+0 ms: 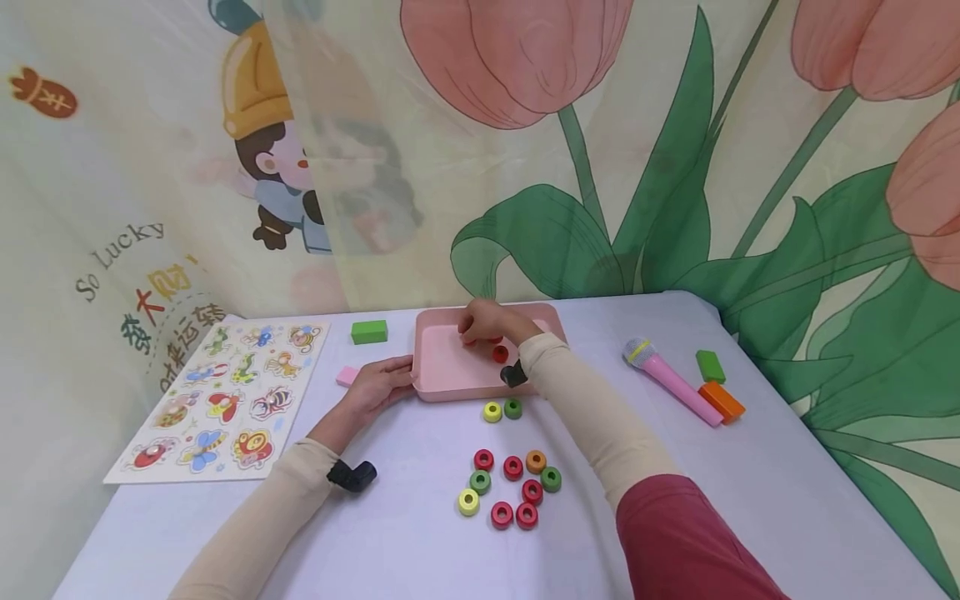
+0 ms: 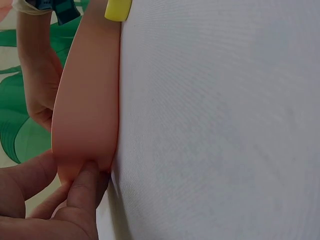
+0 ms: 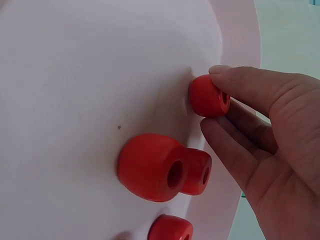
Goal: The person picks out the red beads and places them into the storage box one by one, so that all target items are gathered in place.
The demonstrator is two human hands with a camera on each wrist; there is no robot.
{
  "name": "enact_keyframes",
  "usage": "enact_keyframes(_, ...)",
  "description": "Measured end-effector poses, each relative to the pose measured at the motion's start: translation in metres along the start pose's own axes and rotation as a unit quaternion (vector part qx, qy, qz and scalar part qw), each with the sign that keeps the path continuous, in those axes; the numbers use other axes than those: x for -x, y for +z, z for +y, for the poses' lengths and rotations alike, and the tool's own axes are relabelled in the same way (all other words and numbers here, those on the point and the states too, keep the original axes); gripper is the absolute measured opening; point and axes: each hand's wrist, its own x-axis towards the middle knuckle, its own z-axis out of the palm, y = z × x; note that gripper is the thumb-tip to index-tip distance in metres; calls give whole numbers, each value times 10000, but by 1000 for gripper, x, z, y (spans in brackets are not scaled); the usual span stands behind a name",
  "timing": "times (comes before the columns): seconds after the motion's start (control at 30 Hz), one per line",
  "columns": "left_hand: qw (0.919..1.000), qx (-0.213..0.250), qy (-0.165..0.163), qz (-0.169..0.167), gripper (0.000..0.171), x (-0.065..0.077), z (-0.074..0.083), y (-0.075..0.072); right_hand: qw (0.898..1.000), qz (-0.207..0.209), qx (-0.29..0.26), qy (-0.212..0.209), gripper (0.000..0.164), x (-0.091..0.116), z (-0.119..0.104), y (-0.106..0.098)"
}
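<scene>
The right hand (image 1: 491,322) pinches a red bead (image 3: 202,97) between thumb and fingers, the gap just bead-wide, inside the pink tray (image 1: 457,391) at the frame's centre. The left hand's (image 1: 377,385) slightly bent fingers hold the tray's left corner. A loose pinch could let the rounded bead slip and roll; a knuckle could knock the neighbouring red beads (image 3: 150,167). Upper left, the backdrop (image 1: 360,283) reads "So Lucky" above Chinese characters; no brand is legible.
</scene>
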Motion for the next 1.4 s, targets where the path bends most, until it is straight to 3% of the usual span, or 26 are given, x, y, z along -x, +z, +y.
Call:
enact_keyframes(0.33, 10000, 9, -66, 64, 51, 3, -2, 0, 9999, -104, -57, 93, 9, 3, 0, 6)
enact_keyframes(0.53, 9999, 3, -109, 112, 51, 3, -4, 1, 9999, -81, -83, 107, 30, 4, 3, 5)
enact_keyframes(0.73, 9999, -21, -122, 108, 52, 3, -5, 2, 9994, 322, -72, -141, 38, 15, 0, -1)
enact_keyframes(1.0, 9997, -36, -182, 146, 51, 1, -1, 2, 9951, 402, -368, -820, 40, 48, -4, -6)
enact_keyframes(1.27, 9997, -62, -173, 177, 52, -1, 2, 3, 9850, 390, -287, -1655, 38, 95, -7, 4)
enact_keyframes(1.4, 9996, -105, -173, 211, 52, 0, 3, 2, 9853, 320, -272, -1658, 38, 115, -5, 12)
